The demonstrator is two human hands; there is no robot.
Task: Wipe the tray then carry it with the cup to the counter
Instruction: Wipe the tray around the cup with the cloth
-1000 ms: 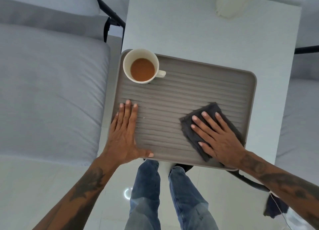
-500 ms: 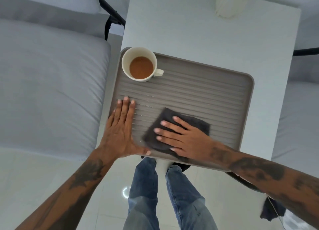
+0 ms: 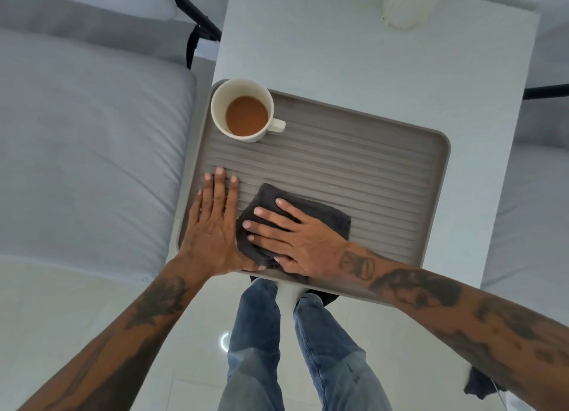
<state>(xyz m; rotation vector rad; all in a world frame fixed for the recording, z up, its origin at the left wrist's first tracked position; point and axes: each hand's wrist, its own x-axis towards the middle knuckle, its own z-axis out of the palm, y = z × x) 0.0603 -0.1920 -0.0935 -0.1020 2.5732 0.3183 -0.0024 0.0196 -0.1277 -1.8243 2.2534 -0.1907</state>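
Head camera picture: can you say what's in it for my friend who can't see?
A right hand presses a dark cloth on a grey ridged tray. The left hand lies flat beside it, and a cup of brown drink stands in the corner.

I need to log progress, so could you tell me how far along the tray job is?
Nothing is finished yet. Wiping is under way: the right hand presses a dark cloth on the tray while the left hand steadies it. Carrying tray and cup to the counter remains.

One tray (image 3: 431, 195), one cup (image 3: 243, 111), one cloth (image 3: 320, 215)
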